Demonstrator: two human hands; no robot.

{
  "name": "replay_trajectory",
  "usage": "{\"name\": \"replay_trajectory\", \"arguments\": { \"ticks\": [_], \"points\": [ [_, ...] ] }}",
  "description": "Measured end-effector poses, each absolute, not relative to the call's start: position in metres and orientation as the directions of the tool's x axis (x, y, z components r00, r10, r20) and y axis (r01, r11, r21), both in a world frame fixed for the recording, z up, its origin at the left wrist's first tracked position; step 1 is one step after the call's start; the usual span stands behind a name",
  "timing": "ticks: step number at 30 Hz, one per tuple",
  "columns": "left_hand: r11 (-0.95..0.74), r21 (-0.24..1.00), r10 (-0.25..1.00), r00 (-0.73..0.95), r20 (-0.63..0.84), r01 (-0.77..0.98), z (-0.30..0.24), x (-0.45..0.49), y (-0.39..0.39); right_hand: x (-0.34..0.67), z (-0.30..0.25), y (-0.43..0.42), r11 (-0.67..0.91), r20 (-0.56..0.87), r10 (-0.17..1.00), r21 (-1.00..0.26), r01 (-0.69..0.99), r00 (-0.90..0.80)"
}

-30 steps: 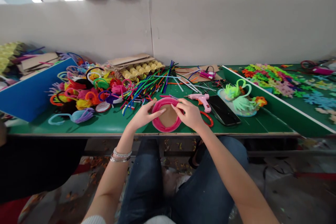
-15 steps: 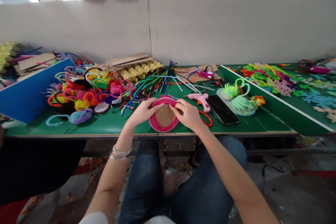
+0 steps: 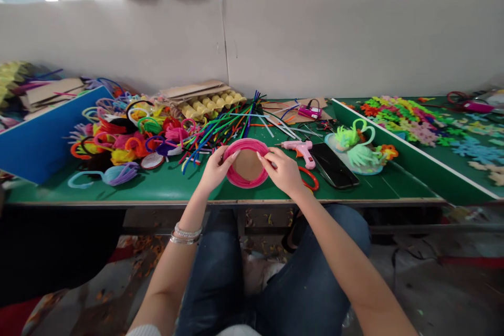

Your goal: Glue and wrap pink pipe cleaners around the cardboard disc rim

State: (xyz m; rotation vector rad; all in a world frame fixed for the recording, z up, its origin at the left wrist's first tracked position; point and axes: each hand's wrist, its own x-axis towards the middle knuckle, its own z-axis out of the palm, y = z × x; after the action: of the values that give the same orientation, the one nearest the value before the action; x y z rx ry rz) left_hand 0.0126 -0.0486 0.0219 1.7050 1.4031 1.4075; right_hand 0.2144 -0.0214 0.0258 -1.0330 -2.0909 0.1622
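Observation:
Between my two hands is a round cardboard disc edged with a thick band of pink pipe cleaners. My left hand pinches its left rim, thumb on top and fingers beneath. On the opposite side my right hand grips the right rim the same way. To the right of the disc lie a pink glue gun, red-handled scissors partly hidden by my right hand, and a black phone.
A heap of colourful pipe-cleaner pieces lies left, beside a blue divider. Loose pipe cleaners and a yellow egg tray sit behind the disc. Green pipe-cleaner swans stand right, near a green divider.
The disc has risen slightly toward the back, and its rim has turned a little in my hands. My fingers have slid from its upper edge down to its sides.

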Motion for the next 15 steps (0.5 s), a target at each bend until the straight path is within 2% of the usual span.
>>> {"name": "replay_trajectory", "arguments": {
  "ticks": [5,11,15],
  "points": [
    [-0.344,0.875,0.916,-0.084,0.392,0.340,0.016,0.018,-0.049,0.213,0.025,-0.023,0.644,0.608,0.715,-0.384,0.661,-0.344],
    [-0.321,0.897,0.927,-0.091,0.363,0.305,0.008,0.020,-0.049,0.213,0.025,-0.023,0.602,0.541,0.761,-0.386,0.699,-0.357],
    [-0.270,0.910,0.960,0.017,0.279,0.313,0.010,0.014,-0.051,0.214,0.024,-0.020,0.593,0.515,0.779,-0.417,0.689,-0.358]
  ]
}}
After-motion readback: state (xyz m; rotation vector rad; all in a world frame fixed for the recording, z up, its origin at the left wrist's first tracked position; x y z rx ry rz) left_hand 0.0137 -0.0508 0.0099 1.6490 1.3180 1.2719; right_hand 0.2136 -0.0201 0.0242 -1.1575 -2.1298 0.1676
